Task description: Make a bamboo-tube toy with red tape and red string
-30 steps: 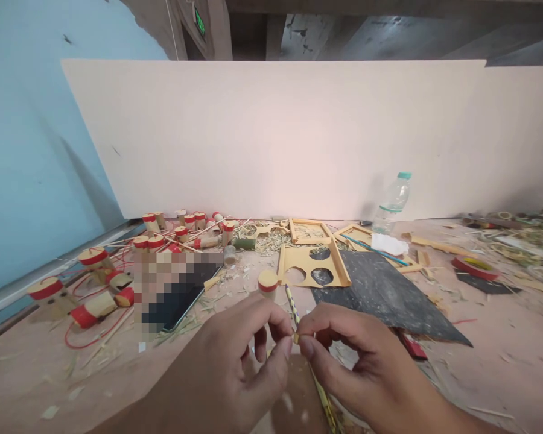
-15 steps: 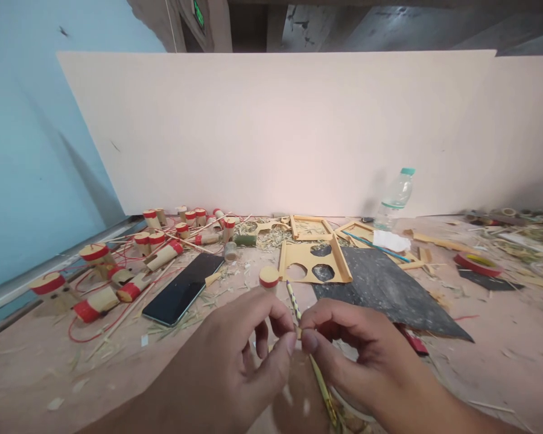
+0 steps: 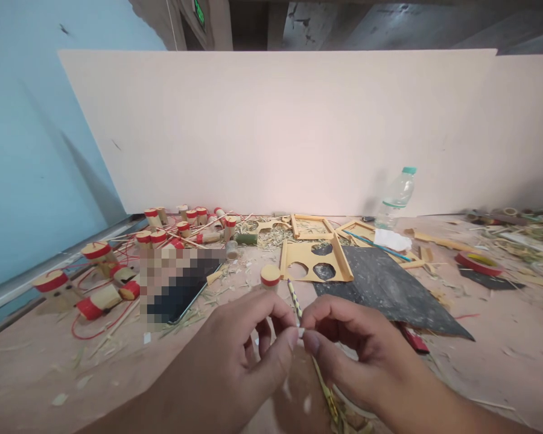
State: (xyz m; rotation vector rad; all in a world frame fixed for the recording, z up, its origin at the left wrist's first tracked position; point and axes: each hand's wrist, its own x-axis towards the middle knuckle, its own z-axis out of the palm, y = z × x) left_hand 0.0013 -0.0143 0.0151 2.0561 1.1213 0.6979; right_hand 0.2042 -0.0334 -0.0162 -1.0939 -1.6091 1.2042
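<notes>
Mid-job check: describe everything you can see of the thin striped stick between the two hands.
The striped stick is thin and straight, banded yellow and dark, maybe a pencil. It slants from a far tip near the red-banded bamboo piece down toward the camera, passing under the right hand. Fingers of the left hand and right hand pinch it mid-length. A small pale bit shows at the pinch; unclear what.
</notes>
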